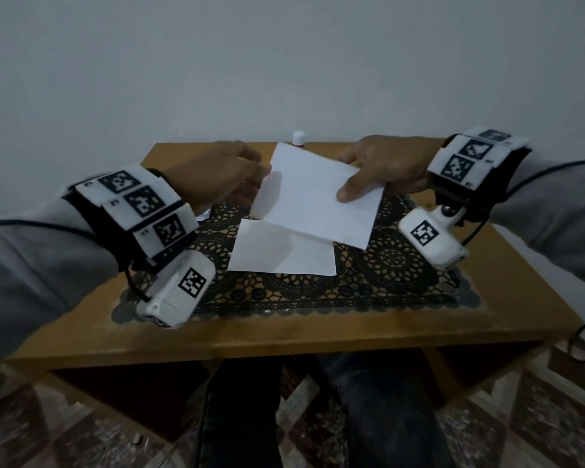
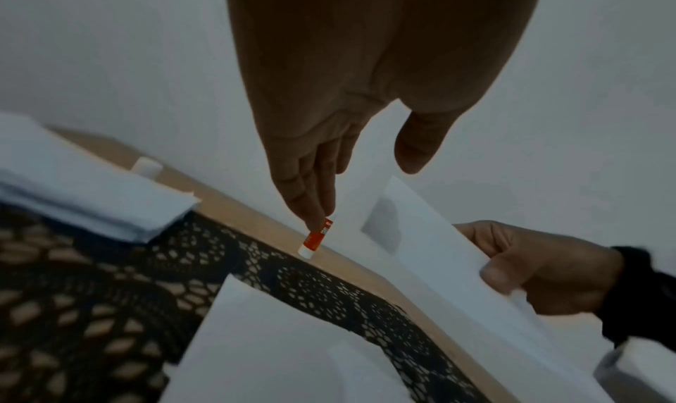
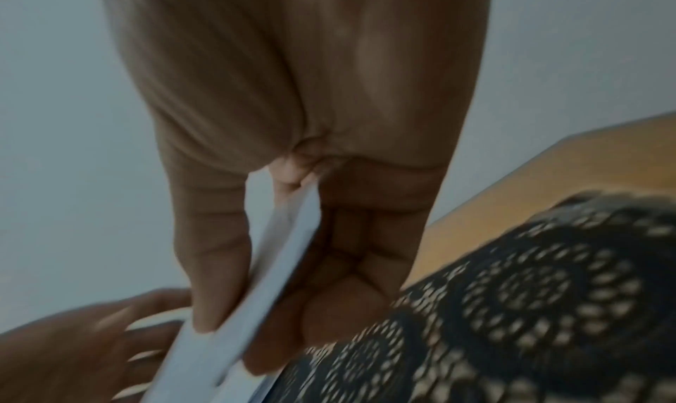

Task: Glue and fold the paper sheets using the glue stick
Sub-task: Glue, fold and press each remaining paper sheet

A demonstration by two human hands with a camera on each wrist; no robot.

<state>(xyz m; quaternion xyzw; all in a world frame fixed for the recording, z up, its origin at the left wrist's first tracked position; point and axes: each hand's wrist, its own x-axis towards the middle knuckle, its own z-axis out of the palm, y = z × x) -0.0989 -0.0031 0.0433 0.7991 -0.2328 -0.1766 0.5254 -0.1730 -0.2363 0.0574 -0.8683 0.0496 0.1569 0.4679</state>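
Note:
My right hand (image 1: 352, 184) pinches the right edge of a white paper sheet (image 1: 318, 201), thumb on top, and holds it tilted above the table. The right wrist view shows the same sheet (image 3: 278, 264) between thumb and fingers. My left hand (image 1: 250, 170) hovers at the sheet's left edge with fingers relaxed and thumb apart, holding nothing; I cannot tell if it touches the paper. A second white sheet (image 1: 281, 251) lies flat on the mat below. The orange and white glue stick (image 2: 314, 238) stands upright at the table's far edge by the wall, its white cap (image 1: 298, 137) showing behind the held sheet.
A black lace mat (image 1: 385, 265) covers the middle of the small wooden table (image 1: 318, 332). A stack of white paper (image 2: 91, 201) lies at the far left of the mat, with a small white object (image 2: 146, 167) behind it. A plain wall sits right behind the table.

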